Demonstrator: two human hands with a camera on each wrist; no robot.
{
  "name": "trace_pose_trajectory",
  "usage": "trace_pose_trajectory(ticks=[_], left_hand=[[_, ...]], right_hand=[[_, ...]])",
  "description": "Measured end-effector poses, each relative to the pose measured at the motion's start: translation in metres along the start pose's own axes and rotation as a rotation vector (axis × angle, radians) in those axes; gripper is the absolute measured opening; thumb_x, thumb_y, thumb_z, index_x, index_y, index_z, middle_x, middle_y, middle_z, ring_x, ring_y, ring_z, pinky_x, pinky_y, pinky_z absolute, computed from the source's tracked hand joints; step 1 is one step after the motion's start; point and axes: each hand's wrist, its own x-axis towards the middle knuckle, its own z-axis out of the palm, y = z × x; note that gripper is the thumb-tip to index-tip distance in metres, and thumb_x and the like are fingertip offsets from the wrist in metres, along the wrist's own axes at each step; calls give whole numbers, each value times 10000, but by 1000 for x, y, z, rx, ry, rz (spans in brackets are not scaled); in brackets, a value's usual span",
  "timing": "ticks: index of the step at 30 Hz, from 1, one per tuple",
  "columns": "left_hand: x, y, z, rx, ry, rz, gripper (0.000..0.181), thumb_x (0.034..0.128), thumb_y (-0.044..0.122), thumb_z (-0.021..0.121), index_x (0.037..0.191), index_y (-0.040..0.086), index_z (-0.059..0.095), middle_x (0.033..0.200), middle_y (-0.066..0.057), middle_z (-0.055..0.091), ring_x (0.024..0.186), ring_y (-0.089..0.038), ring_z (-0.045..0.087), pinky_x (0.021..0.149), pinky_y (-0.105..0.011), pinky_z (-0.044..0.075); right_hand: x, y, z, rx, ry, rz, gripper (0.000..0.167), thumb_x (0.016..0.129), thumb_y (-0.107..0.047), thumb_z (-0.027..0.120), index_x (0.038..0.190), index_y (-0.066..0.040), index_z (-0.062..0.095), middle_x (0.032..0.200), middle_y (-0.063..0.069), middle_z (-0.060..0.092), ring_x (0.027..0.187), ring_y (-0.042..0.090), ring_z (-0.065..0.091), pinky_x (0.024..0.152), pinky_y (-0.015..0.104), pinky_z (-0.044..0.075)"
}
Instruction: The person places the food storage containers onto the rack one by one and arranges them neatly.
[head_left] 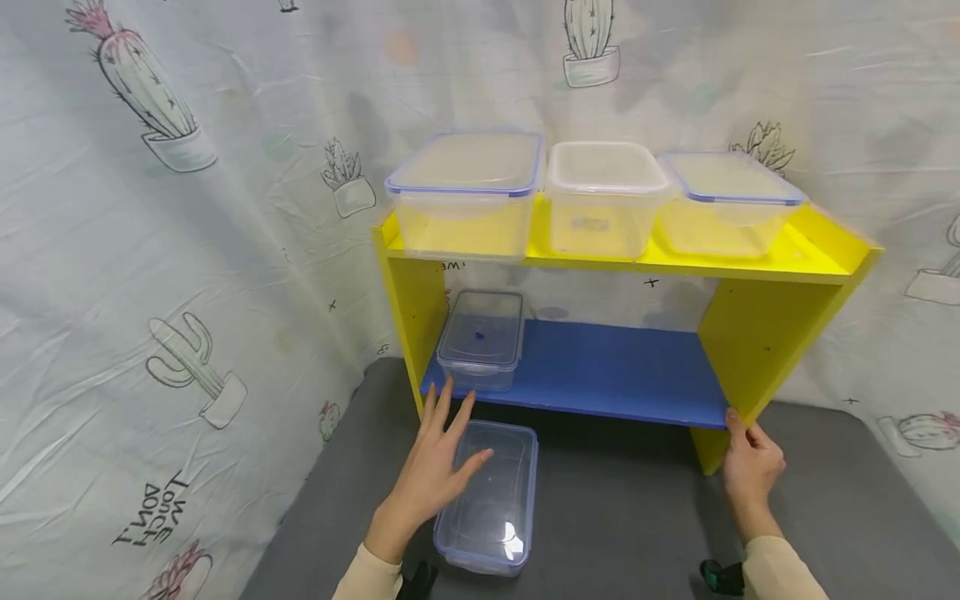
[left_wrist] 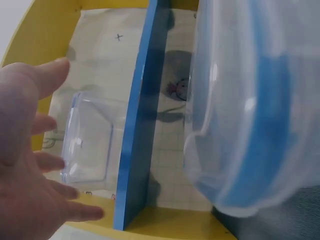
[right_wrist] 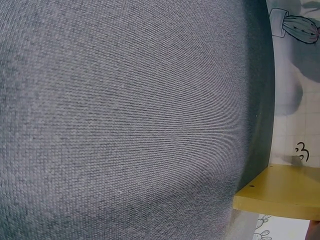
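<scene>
A yellow shelf unit (head_left: 780,333) with a blue shelf board (head_left: 615,367) stands on the grey surface. My right hand (head_left: 752,467) grips its front right edge, where the blue board meets the yellow side panel. Only a bit of a finger shows in the right wrist view's lower corner. My left hand (head_left: 435,475) holds nothing, its fingers spread before a clear lidded food container (head_left: 480,333) at the board's left end. Whether the fingertips touch the board is unclear. Beneath this hand, a second food container (head_left: 495,508) with a blue-rimmed lid lies on the grey surface.
On the yellow top shelf stand a large blue-rimmed container (head_left: 465,192), a white-lidded one (head_left: 603,196) and another blue-rimmed one (head_left: 727,204). A cactus-print curtain (head_left: 247,250) hangs behind and to the left. The grey surface (head_left: 615,517) extends in front of the unit.
</scene>
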Motion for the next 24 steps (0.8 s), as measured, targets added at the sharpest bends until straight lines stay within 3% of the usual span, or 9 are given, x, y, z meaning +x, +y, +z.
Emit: trace_pose_trajectory(ticks=[5, 10, 20, 24], left_hand=[[-14, 4, -5, -74, -48, 2, 752, 911, 474, 630, 1532, 197, 309, 1622, -175, 173, 1470, -459, 169, 1005, -655, 388], [-21, 3, -5, -66, -72, 12, 732, 917, 478, 619, 1525, 194, 327, 1624, -138, 190, 1470, -401, 229, 1014, -603, 416], [-40, -2, -1, -5, -123, -24, 718, 914, 443, 641, 1522, 209, 337, 1617, -81, 233, 1453, -331, 300, 1012, -542, 446], [-46, -1, 0, 2, -138, -46, 716, 913, 443, 642, 1524, 242, 328, 1614, -67, 246, 1445, -314, 323, 1021, -517, 449]], right_hand=[[0, 1, -1, 12, -9, 14, 214, 883, -436, 683, 900, -238, 763, 579, -288, 520, 594, -37, 453, 531, 96, 357], [2, 1, -2, 20, -7, 12, 194, 878, -430, 691, 836, -251, 752, 555, -269, 520, 565, -26, 439, 516, 118, 346], [3, 1, 1, 10, -15, 4, 328, 888, -436, 677, 1065, -175, 766, 643, -388, 551, 661, -90, 507, 591, 50, 382], [2, 0, 0, 14, -6, -1, 336, 890, -435, 675, 1056, -159, 766, 642, -388, 556, 660, -92, 509, 593, 52, 382]])
